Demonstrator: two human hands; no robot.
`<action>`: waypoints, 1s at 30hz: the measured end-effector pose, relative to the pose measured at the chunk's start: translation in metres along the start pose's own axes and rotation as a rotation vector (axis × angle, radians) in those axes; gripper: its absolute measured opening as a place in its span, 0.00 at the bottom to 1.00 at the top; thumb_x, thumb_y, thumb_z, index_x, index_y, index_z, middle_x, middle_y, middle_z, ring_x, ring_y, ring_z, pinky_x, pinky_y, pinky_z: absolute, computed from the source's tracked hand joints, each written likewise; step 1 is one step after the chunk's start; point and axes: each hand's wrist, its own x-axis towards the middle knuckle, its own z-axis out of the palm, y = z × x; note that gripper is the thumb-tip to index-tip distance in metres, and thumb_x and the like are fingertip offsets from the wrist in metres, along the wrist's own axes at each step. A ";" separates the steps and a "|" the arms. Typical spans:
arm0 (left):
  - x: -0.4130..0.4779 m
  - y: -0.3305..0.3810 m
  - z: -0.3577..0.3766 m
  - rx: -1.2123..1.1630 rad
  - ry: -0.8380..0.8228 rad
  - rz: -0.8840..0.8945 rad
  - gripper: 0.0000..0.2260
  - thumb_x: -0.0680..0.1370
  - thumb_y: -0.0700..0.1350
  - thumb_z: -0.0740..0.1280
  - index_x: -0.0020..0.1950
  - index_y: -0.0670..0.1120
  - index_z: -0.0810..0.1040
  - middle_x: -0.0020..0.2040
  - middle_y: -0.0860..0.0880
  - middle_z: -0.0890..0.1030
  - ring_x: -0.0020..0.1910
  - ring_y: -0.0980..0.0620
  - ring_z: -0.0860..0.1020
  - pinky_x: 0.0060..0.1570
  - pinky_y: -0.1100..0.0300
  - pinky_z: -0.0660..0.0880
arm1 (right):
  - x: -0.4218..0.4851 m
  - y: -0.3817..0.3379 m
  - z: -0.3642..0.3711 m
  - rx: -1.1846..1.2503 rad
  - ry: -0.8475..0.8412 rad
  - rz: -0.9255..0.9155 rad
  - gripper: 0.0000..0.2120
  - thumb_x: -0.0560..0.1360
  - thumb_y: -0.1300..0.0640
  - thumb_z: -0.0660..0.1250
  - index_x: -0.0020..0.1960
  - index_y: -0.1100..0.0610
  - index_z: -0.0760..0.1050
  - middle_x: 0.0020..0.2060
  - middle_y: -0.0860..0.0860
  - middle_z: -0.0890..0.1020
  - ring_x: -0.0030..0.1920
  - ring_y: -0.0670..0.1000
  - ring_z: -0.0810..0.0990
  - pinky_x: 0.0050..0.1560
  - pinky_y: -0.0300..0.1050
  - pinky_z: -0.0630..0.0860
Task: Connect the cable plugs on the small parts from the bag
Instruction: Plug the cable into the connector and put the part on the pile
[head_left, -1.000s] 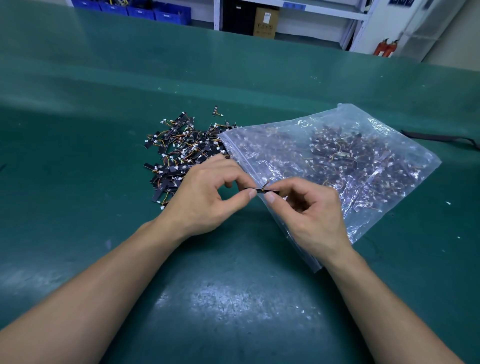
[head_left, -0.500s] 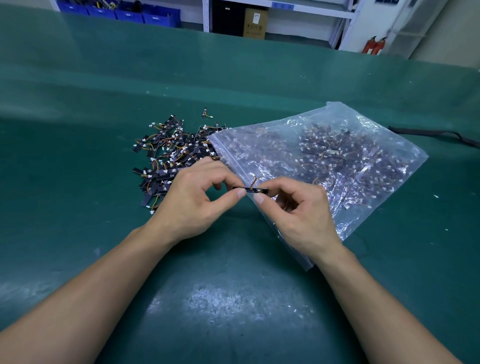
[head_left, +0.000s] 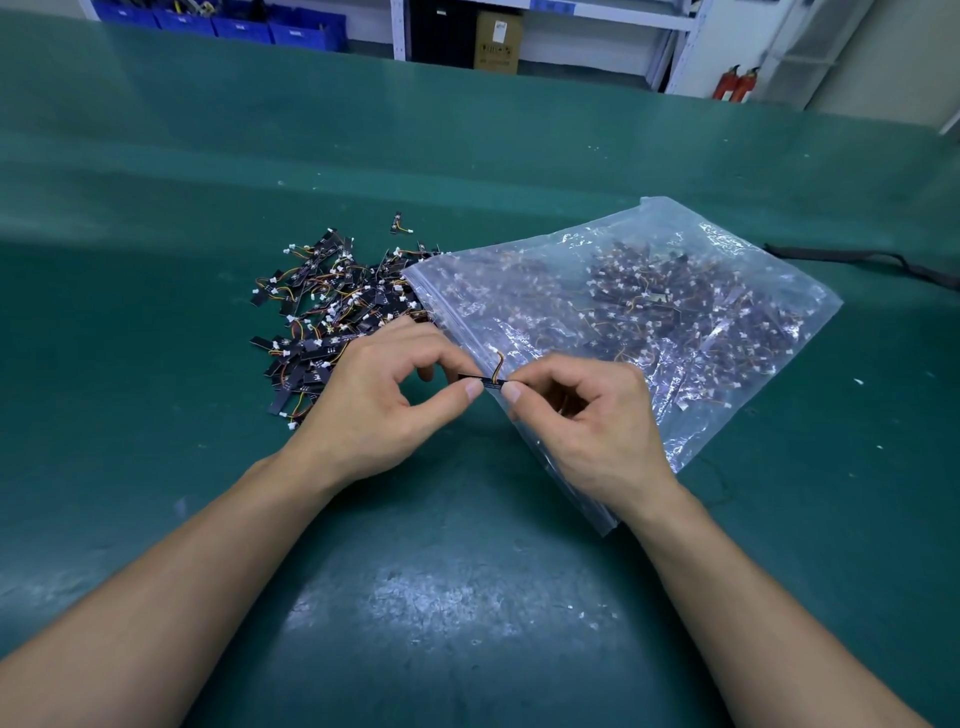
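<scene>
We pinch one part (head_left: 485, 383) between both hands above the desk (head_left: 467, 597). The left hand (head_left: 384, 395) grips its left end and the right hand (head_left: 587, 415) its right end, by the looped orange wire (head_left: 500, 364). The pile (head_left: 332, 322) lies at 10 o'clock, the bag (head_left: 649, 322) at 2. We should brace the part with the left, square the plug to its socket and push straight, sparing the wire. We cannot tell if it is seated.
</scene>
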 end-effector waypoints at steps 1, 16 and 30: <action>0.000 0.000 0.000 -0.001 -0.001 -0.003 0.03 0.75 0.43 0.72 0.42 0.47 0.83 0.39 0.54 0.81 0.41 0.52 0.75 0.44 0.59 0.70 | 0.000 0.000 0.000 0.000 0.008 -0.003 0.03 0.73 0.56 0.72 0.41 0.51 0.84 0.32 0.42 0.82 0.27 0.44 0.72 0.33 0.35 0.68; 0.000 0.003 -0.001 -0.162 -0.064 -0.174 0.09 0.75 0.54 0.66 0.40 0.52 0.82 0.38 0.53 0.81 0.39 0.56 0.74 0.43 0.66 0.67 | 0.001 0.004 -0.001 -0.153 0.053 -0.227 0.02 0.75 0.61 0.76 0.47 0.57 0.85 0.39 0.46 0.83 0.32 0.43 0.75 0.38 0.31 0.69; 0.001 0.000 -0.003 0.047 0.053 0.055 0.04 0.75 0.43 0.74 0.41 0.46 0.83 0.38 0.54 0.81 0.40 0.48 0.75 0.42 0.59 0.71 | 0.000 0.000 0.002 -0.083 0.058 -0.124 0.03 0.74 0.57 0.76 0.46 0.51 0.83 0.38 0.37 0.81 0.30 0.44 0.74 0.35 0.28 0.67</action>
